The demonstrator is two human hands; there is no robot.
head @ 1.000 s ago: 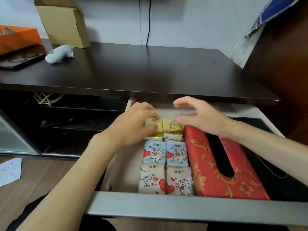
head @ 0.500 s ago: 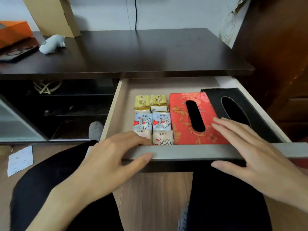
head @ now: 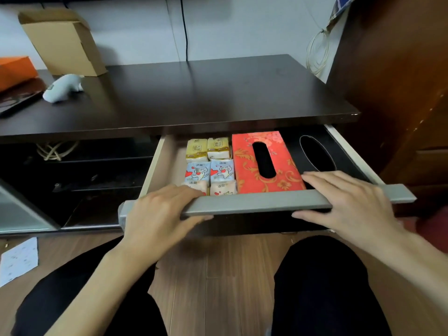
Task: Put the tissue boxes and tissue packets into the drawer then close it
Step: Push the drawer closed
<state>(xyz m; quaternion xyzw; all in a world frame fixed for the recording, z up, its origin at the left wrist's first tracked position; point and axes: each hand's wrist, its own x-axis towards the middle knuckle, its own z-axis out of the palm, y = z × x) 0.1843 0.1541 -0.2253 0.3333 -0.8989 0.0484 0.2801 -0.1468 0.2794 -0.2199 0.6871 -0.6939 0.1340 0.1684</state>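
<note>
The drawer stands partly open under the dark tabletop, and its grey front rail faces me. Inside lie several small tissue packets in two columns, a red patterned tissue box beside them, and a black tissue box at the right. My left hand grips the rail's left part, fingers over the top and thumb under. My right hand grips the rail's right part the same way. The nearest packets are half hidden behind the rail.
On the dark tabletop sit a cardboard box, an orange box and a white gadget. A brown wooden cabinet stands close on the right. My black-trousered knees are below the drawer; paper lies on the floor.
Both hands left the packets inside and closed on the front rail. The drawer has slid inward, so the tabletop now covers more of its back.
</note>
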